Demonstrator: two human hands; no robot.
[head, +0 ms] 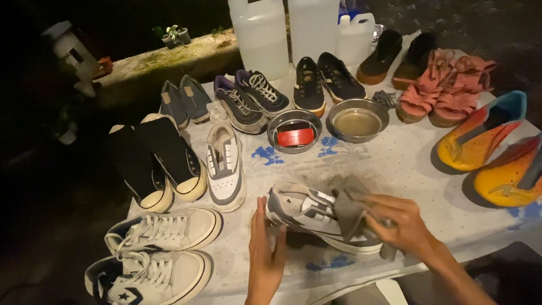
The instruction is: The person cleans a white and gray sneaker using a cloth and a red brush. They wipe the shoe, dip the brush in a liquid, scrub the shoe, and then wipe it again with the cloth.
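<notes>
A grey and white sneaker [307, 212] lies on its side near the front edge of a cloth-covered table [395, 164]. My left hand [264, 248] holds its toe end, fingers wrapped under the sole. My right hand [398, 223] grips a grey cloth [350, 206] and presses it against the sneaker's upper. Its matching sneaker [224, 166] stands upright to the left.
Many pairs of shoes ring the table: white high-tops [161, 248], black ones [158, 161], orange boots [485, 147], pink sandals [446, 90]. Two metal bowls sit mid-table, one [294, 131] with a red block, one [358, 120] with cloudy liquid. Plastic jugs [265, 36] stand behind.
</notes>
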